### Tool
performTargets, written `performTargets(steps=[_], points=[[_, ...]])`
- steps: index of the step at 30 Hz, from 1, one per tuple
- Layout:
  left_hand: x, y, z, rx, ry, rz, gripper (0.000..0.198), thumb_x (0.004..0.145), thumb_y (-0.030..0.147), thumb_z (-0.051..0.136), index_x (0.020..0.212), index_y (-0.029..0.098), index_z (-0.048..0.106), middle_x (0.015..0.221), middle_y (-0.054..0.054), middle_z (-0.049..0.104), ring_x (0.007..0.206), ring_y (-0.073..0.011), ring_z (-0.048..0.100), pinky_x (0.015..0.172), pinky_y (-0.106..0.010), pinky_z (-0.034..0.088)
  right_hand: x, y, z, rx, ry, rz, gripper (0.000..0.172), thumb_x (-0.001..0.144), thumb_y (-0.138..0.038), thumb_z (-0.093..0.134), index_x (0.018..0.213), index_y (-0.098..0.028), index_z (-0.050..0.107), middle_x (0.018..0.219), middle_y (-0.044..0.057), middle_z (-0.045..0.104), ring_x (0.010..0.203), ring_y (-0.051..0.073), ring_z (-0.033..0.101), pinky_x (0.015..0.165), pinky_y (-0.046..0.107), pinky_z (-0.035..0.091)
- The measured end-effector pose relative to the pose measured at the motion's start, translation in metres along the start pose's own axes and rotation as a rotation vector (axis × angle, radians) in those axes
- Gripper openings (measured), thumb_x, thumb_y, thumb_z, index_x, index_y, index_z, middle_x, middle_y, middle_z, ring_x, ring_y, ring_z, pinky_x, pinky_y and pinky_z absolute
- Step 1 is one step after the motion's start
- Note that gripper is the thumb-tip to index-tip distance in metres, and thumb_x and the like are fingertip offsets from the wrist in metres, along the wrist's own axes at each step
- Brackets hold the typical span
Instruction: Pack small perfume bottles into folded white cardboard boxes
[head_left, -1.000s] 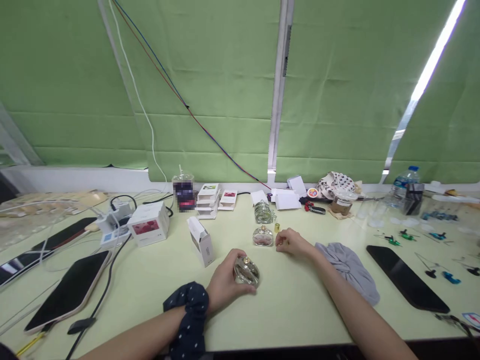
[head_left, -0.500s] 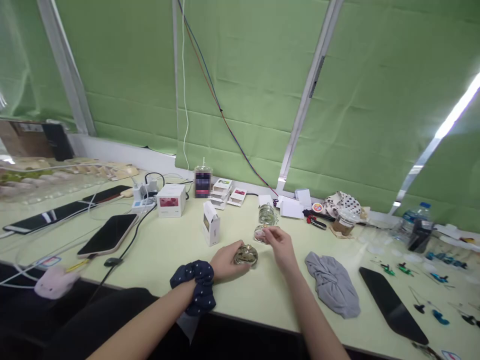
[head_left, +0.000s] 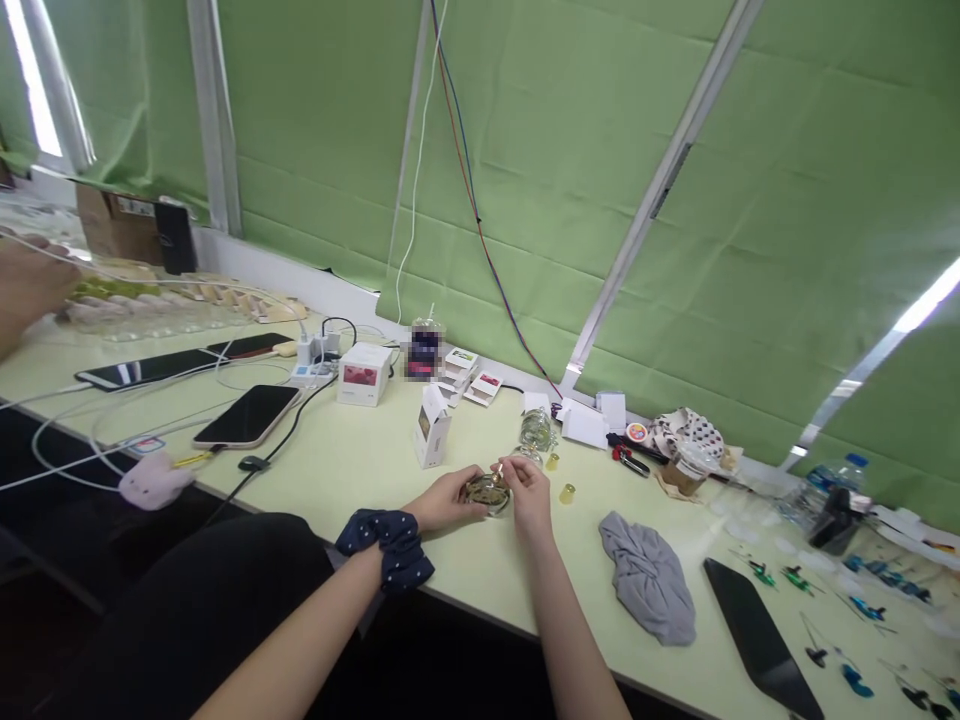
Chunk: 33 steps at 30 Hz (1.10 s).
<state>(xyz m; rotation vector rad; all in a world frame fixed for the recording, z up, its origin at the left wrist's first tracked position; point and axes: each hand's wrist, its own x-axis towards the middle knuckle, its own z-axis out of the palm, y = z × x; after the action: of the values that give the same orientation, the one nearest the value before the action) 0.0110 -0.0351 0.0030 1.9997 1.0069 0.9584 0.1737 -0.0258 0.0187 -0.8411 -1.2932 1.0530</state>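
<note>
My left hand (head_left: 444, 500) is closed around a small round glass perfume bottle (head_left: 484, 493) resting on the pale yellow table (head_left: 352, 470). My right hand (head_left: 525, 486) pinches at the bottle's gold top, fingers pressed together. A dark dotted scrunchie (head_left: 386, 545) sits on my left wrist. Just behind the hands stand another glass bottle (head_left: 537, 430) and two small gold caps (head_left: 567, 493), loose on the table.
A small open white box (head_left: 433, 438) stands left of the hands, more boxes (head_left: 364, 373) behind. Phones (head_left: 247, 415) and cables lie at the left, a grey cloth (head_left: 649, 590) and a dark tablet (head_left: 757, 640) at the right. Another person's hand (head_left: 26, 285) shows far left.
My right hand has come from beside the far bottles to the top of the held bottle. My head has turned left, bringing the left end of the table into view.
</note>
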Motion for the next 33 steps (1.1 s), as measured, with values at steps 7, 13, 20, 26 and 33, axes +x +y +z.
performTargets(steps=[7, 13, 20, 26, 33], points=[[-0.007, 0.010, 0.003, 0.109, 0.088, 0.080, 0.066, 0.077, 0.024, 0.060, 0.135, 0.022, 0.028, 0.091, -0.001, 0.058, 0.075, -0.0147, 0.055, 0.071, -0.027, 0.044, -0.003, -0.004, 0.000, -0.063, -0.068, -0.100, 0.024, 0.076, -0.043, 0.063, 0.080, -0.019, 0.064, 0.081, 0.005, 0.069, 0.078, 0.019, 0.065, 0.075, 0.034, 0.052], [-0.013, 0.019, 0.005, 0.279, 0.195, 0.164, 0.068, 0.075, 0.020, 0.059, 0.137, 0.023, 0.030, 0.113, -0.008, 0.054, 0.105, -0.0228, 0.051, 0.092, -0.037, 0.041, -0.004, -0.004, -0.001, -0.139, -0.095, -0.146, 0.024, 0.078, -0.042, 0.061, 0.084, -0.019, 0.064, 0.084, 0.006, 0.067, 0.081, 0.020, 0.064, 0.078, 0.035, 0.052], [-0.014, 0.023, 0.005, 0.315, 0.171, 0.186, 0.056, 0.078, 0.018, 0.056, 0.131, 0.023, 0.038, 0.122, -0.007, 0.054, 0.104, -0.0241, 0.051, 0.093, -0.039, 0.042, -0.005, -0.004, -0.003, -0.201, -0.077, -0.190, 0.021, 0.079, -0.041, 0.059, 0.083, -0.020, 0.060, 0.081, 0.005, 0.065, 0.079, 0.019, 0.064, 0.076, 0.032, 0.051], [-0.014, 0.027, 0.004, 0.314, 0.157, 0.194, 0.054, 0.077, 0.015, 0.055, 0.128, 0.023, 0.040, 0.126, -0.006, 0.054, 0.104, -0.0247, 0.050, 0.091, -0.039, 0.041, -0.007, -0.001, -0.001, -0.211, -0.054, -0.137, 0.026, 0.078, -0.039, 0.061, 0.092, -0.022, 0.047, 0.087, 0.005, 0.068, 0.088, 0.020, 0.065, 0.081, 0.033, 0.049], [-0.014, 0.027, 0.003, 0.290, 0.179, 0.186, 0.053, 0.075, 0.014, 0.057, 0.125, 0.022, 0.043, 0.117, -0.006, 0.057, 0.100, -0.0228, 0.053, 0.089, -0.035, 0.042, 0.000, -0.016, -0.040, -0.510, 0.267, -0.220, 0.030, 0.087, -0.045, 0.044, 0.100, -0.019, 0.050, 0.108, 0.013, 0.062, 0.088, 0.021, 0.059, 0.077, 0.033, 0.046]])
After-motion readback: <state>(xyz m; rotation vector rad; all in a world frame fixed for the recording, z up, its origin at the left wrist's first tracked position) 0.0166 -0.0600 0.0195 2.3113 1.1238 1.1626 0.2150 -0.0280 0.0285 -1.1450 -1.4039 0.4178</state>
